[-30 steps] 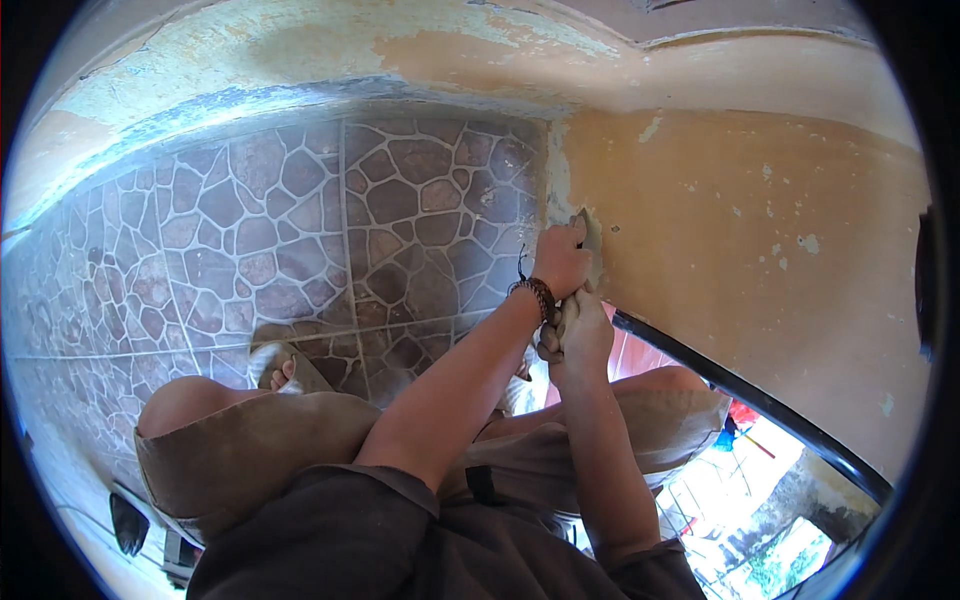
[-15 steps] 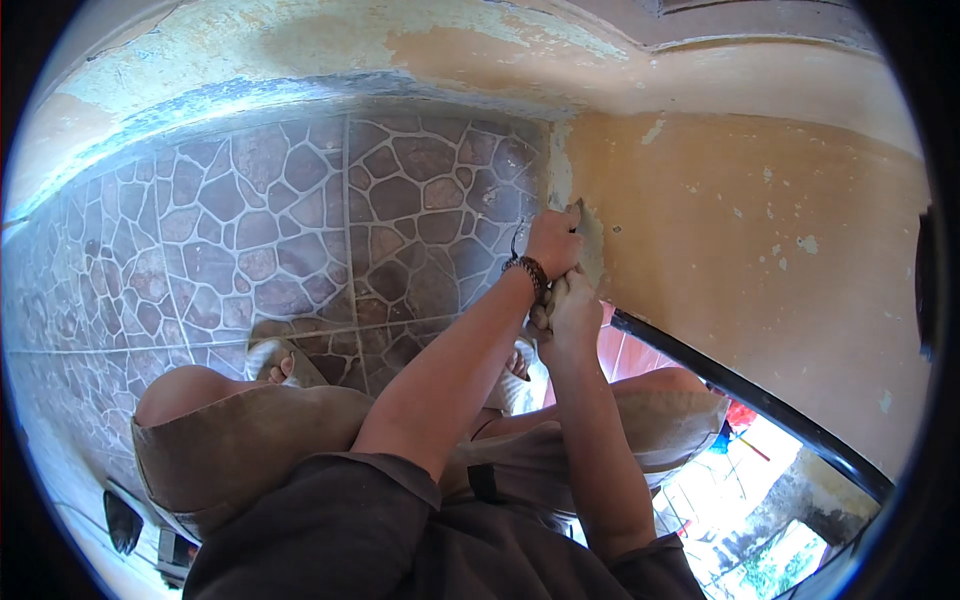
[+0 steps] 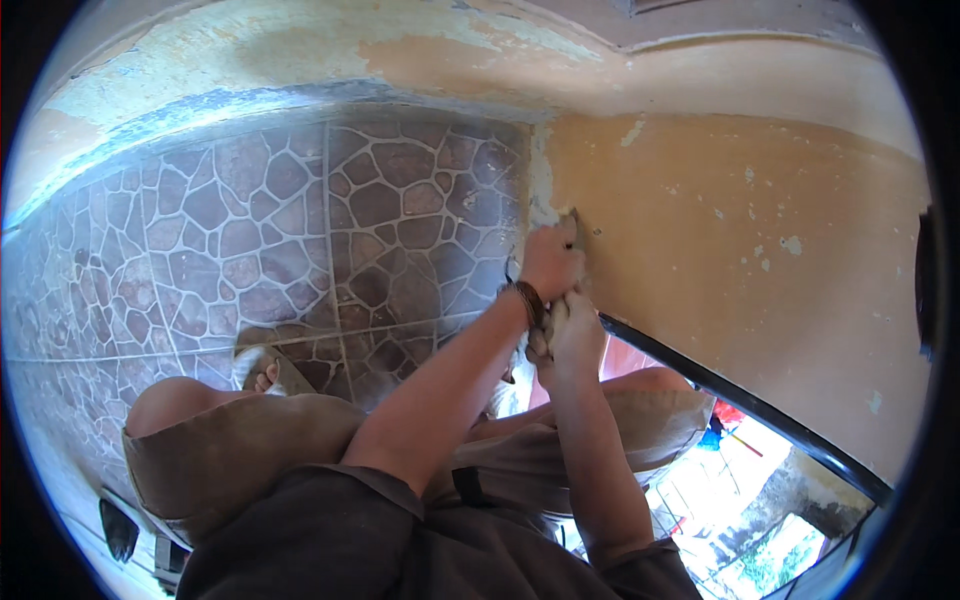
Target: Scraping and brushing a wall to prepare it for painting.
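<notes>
My left hand (image 3: 548, 262), with a cord bracelet on its wrist, is closed on a scraper (image 3: 569, 225) whose dull blade lies against the peeling pale strip (image 3: 543, 175) at the inner edge of the ochre wall (image 3: 720, 200). Just below it, my right hand (image 3: 565, 330) is closed round what looks like the scraper's handle, mostly hidden by the fingers.
Stone-patterned tiles (image 3: 250, 230) cover the floor beside my bare knees (image 3: 175, 405) and sandalled foot (image 3: 265, 372). A peeling wall (image 3: 280, 45) runs along the top. At the right, a dark edge strip (image 3: 740, 395) borders a bright opening with cluttered objects (image 3: 715, 430) beyond.
Both hands and the scraper moved up along the wall's edge, then slightly back down, still gripping. The whole view has shifted a little to the left.
</notes>
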`<state>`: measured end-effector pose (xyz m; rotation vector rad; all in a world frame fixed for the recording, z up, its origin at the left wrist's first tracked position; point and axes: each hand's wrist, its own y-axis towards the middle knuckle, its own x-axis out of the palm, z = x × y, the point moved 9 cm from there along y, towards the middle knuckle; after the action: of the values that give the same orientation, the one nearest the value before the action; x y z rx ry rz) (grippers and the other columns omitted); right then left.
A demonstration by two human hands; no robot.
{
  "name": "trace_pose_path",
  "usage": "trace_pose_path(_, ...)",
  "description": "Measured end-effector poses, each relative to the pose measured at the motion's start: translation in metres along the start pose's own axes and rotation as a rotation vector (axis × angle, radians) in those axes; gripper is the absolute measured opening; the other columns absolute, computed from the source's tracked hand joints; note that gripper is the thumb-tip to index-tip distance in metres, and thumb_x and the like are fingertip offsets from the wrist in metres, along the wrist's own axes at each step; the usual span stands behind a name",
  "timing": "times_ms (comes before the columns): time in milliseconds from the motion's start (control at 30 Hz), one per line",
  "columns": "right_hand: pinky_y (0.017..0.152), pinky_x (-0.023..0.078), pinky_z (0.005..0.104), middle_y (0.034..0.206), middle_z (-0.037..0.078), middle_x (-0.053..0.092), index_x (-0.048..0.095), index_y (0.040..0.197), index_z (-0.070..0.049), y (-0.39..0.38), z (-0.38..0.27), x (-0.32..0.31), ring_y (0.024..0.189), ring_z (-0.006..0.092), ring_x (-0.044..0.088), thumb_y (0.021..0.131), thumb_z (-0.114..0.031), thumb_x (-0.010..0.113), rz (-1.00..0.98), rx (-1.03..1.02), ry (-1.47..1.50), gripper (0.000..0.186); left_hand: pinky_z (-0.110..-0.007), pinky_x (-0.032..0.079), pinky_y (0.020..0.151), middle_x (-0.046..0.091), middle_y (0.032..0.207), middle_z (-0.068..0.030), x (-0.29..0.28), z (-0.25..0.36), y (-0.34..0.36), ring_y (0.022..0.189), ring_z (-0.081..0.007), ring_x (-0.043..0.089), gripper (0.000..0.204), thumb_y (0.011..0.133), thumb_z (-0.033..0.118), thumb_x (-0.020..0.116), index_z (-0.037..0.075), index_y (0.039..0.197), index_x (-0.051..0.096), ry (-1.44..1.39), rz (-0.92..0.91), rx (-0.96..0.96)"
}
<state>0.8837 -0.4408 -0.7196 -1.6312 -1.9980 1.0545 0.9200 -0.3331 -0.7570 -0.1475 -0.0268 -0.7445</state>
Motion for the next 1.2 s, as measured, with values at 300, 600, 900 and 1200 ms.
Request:
trace_pose_path(300, 0.029, 0.025, 0.0235, 0.051, -0.002, 0.038, 0.049, 0.091, -0.017, -0.015, -0.009, 0.004, 0.032, 0.0111, 0.033, 0.090, -0.027, 0.034, 0.007, -0.014, -0.108, 0.018, -0.037, 0.045, 0.058, 0.054, 0.073, -0.0248, 0.003, 0.001, -0.001, 0.066, -0.0356, 0.059, 0.041, 0.065, 0.013, 0.058, -0.002, 0.103, 0.057, 0.031, -0.115, -0.059)
trace_pose_path(600, 0.029, 0.025, 0.0242, 0.050, 0.000, 0.038, 0.043, 0.074, -0.014, -0.016, -0.014, 0.002, 0.032, 0.0122, 0.034, 0.089, -0.025, 0.036, 0.023, -0.068, -0.139, 0.020, -0.040, 0.042, 0.055, 0.052, 0.064, -0.0243, 0.001, 0.001, 0.001, 0.062, -0.0360, 0.057, 0.023, 0.063, 0.013, 0.059, -0.003, 0.080, 0.060, -0.011, -0.082, -0.059)
trace_pose_path(900, 0.029, 0.026, 0.0247, 0.051, -0.001, 0.038, 0.050, 0.089, -0.016, 0.004, -0.004, 0.003, 0.033, 0.0122, 0.036, 0.088, -0.027, 0.035, 0.035, -0.056, -0.065, 0.018, -0.039, 0.044, 0.056, 0.052, 0.065, -0.0246, -0.004, -0.007, 0.007, 0.062, -0.0371, 0.056, 0.024, 0.061, 0.012, 0.059, -0.002, 0.080, 0.060, -0.048, -0.026, -0.061)
trace_pose_path(1200, 0.027, 0.022, 0.0237, 0.050, -0.001, 0.038, 0.049, 0.093, -0.017, 0.003, -0.003, 0.017, 0.031, 0.0124, 0.034, 0.088, -0.024, 0.033, 0.021, -0.068, -0.036, 0.018, -0.036, 0.043, 0.056, 0.051, 0.065, -0.0253, -0.003, -0.018, 0.009, 0.060, -0.0305, 0.058, 0.019, 0.062, 0.010, 0.059, -0.002, 0.077, 0.059, -0.011, -0.088, -0.086)
